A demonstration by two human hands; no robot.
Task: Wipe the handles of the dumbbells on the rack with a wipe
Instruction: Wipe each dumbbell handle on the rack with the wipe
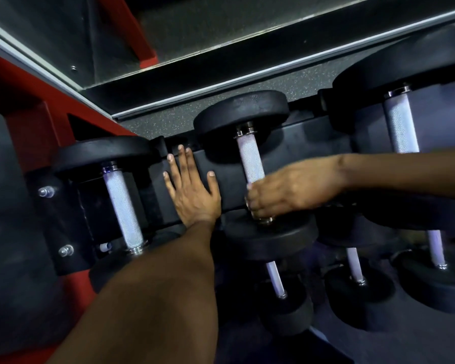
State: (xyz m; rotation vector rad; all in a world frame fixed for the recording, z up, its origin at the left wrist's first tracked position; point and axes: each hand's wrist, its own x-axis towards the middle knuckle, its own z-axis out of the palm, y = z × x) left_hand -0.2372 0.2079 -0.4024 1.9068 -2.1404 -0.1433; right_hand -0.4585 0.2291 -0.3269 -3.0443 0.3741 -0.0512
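The near end of the middle handle [250, 160] is gripped by the right hand [281, 191], fingers curled round it just above the near weight head; no wipe can be seen, though one may be hidden inside the fist. The left hand [192, 185] is laid flat, fingers straight, on the black rack [294, 151] between the left handle [122, 211] and the middle one. If the stroke is kept short, the far part of the handle could be missed. Knuckles could be scraped on the knurling, or the dumbbell rolled in its cradle by a hard pull.
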